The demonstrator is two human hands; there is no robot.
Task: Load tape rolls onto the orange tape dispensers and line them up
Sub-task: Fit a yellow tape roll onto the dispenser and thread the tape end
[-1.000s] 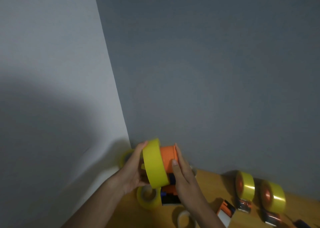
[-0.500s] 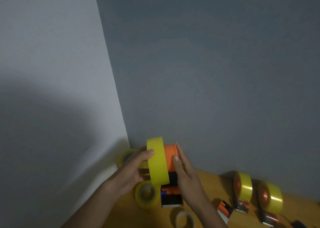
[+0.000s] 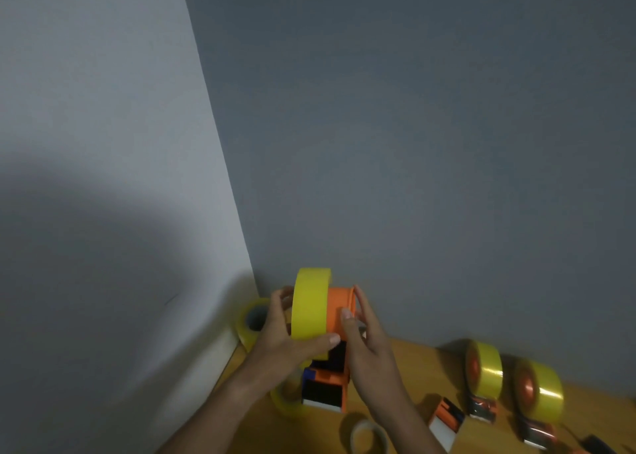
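- The yellow tape roll (image 3: 311, 304) stands on edge in our grasp, raised above the wooden table (image 3: 409, 371) in the corner where the walls meet, sitting partway on the orange hub (image 3: 339, 310) of the dispenser in hand (image 3: 327, 381).
- Our left hand (image 3: 282, 343) grips the roll, thumb curled across its lower front and fingers round the far side.
- Our right hand (image 3: 366, 336) lies with nearly straight fingers along the hub's flange, its thumb pressing the orange drum.
- Below and behind our hands we see clear tape rolls: one against the corner (image 3: 253, 321), one under the left wrist (image 3: 287, 397), a smaller one near the bottom edge (image 3: 368, 438).
- To the right stand two loaded dispensers (image 3: 483, 376) (image 3: 538, 393) side by side, and an unloaded dispenser (image 3: 447, 421) lies near them.
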